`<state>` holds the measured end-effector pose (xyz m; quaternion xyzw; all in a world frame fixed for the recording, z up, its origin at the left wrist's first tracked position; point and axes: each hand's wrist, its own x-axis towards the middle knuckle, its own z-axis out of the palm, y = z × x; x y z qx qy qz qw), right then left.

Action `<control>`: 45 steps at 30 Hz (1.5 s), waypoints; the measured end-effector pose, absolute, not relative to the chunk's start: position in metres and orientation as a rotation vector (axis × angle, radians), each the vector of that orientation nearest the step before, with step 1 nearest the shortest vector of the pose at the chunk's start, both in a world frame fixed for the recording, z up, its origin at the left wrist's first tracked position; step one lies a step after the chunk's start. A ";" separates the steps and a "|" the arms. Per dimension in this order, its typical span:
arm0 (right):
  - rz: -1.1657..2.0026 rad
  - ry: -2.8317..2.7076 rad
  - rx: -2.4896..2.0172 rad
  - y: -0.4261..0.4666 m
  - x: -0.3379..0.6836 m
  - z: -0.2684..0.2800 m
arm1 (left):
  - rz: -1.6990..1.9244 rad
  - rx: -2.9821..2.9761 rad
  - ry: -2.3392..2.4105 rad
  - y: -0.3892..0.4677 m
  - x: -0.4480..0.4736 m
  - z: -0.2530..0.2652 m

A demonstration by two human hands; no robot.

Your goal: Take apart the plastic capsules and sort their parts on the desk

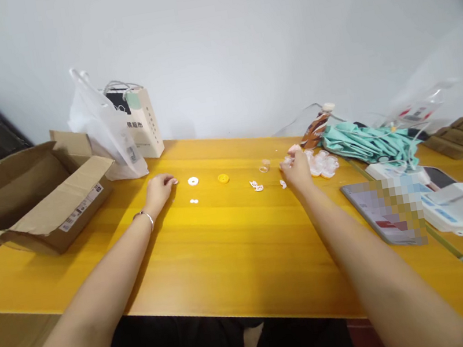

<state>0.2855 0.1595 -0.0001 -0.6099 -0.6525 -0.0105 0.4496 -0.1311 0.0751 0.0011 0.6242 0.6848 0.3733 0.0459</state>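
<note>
My left hand [159, 192], a bracelet at its wrist, rests on the yellow table left of the small parts. Its fingers are pinched together, with a tiny pale spot at the tips that I cannot make out. A white disc [193, 181] with a centre hole lies just right of it, above a small white double-round piece [194, 201]. Farther right are a yellow disc [223, 179], white pieces with red marks [256, 186] and a clear ring-like piece [264, 166]. My right hand [297, 172] is closed beside a clear flower-shaped case [322, 164]; its fingertips' contents are unclear.
An open cardboard box [54, 195], a white plastic bag [108, 128] and a paper bag [144, 120] stand left. Rightward are a brown-labelled bottle [316, 128], a folded teal umbrella [369, 143], a tablet-like device [379, 220] and white power strips [448, 209] with cables.
</note>
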 end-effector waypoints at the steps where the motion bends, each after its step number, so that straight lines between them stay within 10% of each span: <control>1: -0.015 -1.608 -1.517 0.160 0.286 -0.002 | 1.139 1.910 2.101 0.074 -0.131 0.002; 29: 0.350 -1.696 -1.106 0.049 0.238 0.007 | 1.649 2.342 1.712 0.042 -0.095 0.027; 45: 0.672 -2.137 -1.113 -0.021 0.189 0.008 | 0.794 2.264 1.264 -0.024 0.021 0.007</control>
